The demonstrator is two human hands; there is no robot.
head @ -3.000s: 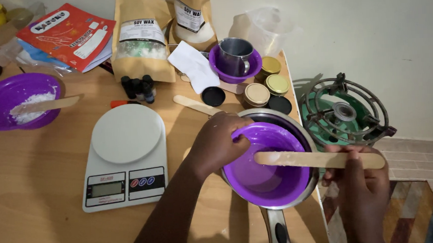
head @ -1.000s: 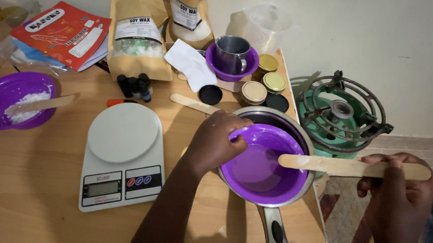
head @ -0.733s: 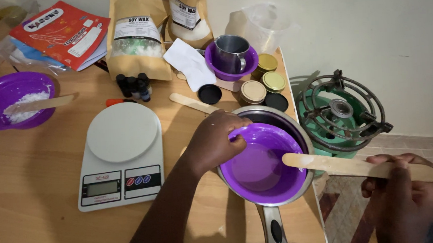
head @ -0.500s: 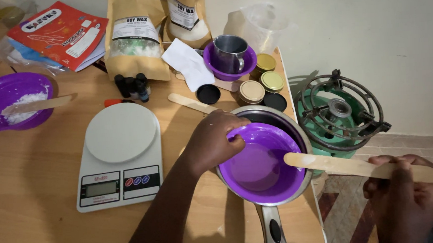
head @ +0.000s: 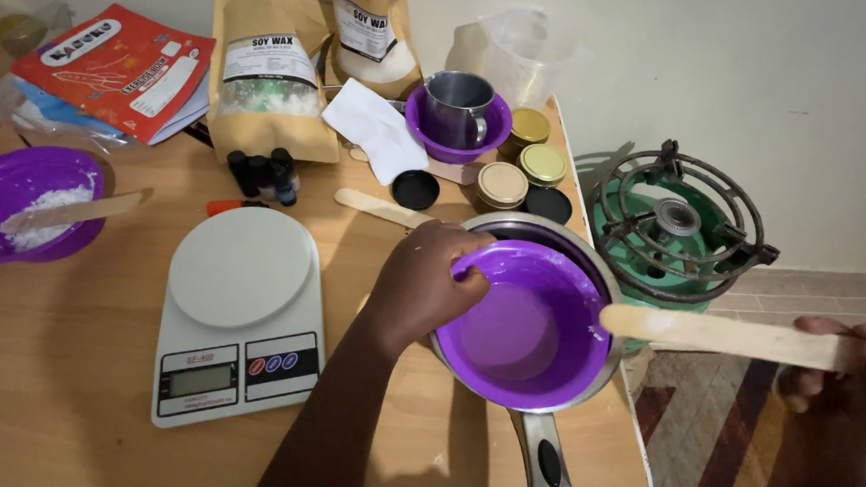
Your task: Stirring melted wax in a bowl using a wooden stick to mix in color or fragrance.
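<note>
My left hand (head: pixel 424 286) grips the near-left rim of a purple plastic bowl (head: pixel 528 328) that sits inside a steel saucepan (head: pixel 594 254) on the wooden table (head: pixel 60 377). The bowl holds a thin pale liquid at its bottom. My right hand (head: pixel 858 398) is off the table's right edge, closed on a flat wooden stirring stick (head: pixel 729 336). The stick's tip rests at the bowl's right rim, outside the liquid.
A white kitchen scale (head: pixel 239 311) stands left of the pan. A second purple bowl (head: pixel 10 204) with white flakes and a stick sits far left. Brown pouches (head: pixel 267 68), small dark bottles (head: pixel 260 174), lidded tins (head: pixel 523 163), a steel cup (head: pixel 457 107) line the back. A green gas burner (head: pixel 674 224) stands on the floor.
My right hand has drawn the wooden stick out of the bowl and to the right, past the table edge. My left hand has kept its grip on the bowl's rim.
</note>
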